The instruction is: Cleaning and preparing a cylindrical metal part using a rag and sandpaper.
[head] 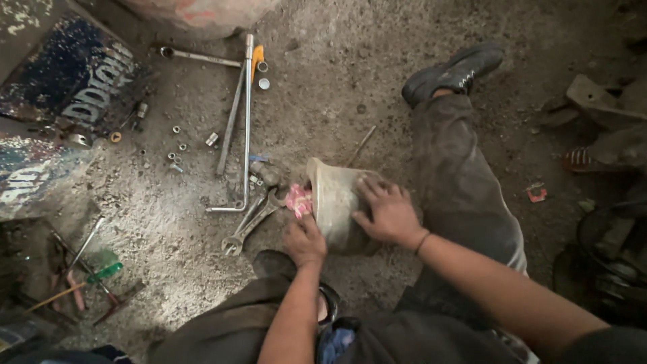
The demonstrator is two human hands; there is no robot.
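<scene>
- On the gritty concrete floor (pixel 377 87), near its middle, a dull grey bell-shaped metal housing (pixel 333 202) lies on its side between the person's legs, wide mouth towards the left.
- A long L-shaped steel bar wrench (pixel 247 128) lies just left of it, running up towards the floor's far edge.
- The right hand (pixel 386 211) lies flat on the housing, fingers spread wide over its top.
- The left hand (pixel 304 240) is at the housing's mouth, fingers curled on the rim.
- A crumpled pink rag (pixel 299 199) sits in that mouth.
- A grey open-ended spanner (pixel 253 226) lies beside the left hand.
- Small steel sockets (pixel 176 145) are scattered towards the left edge.
</scene>
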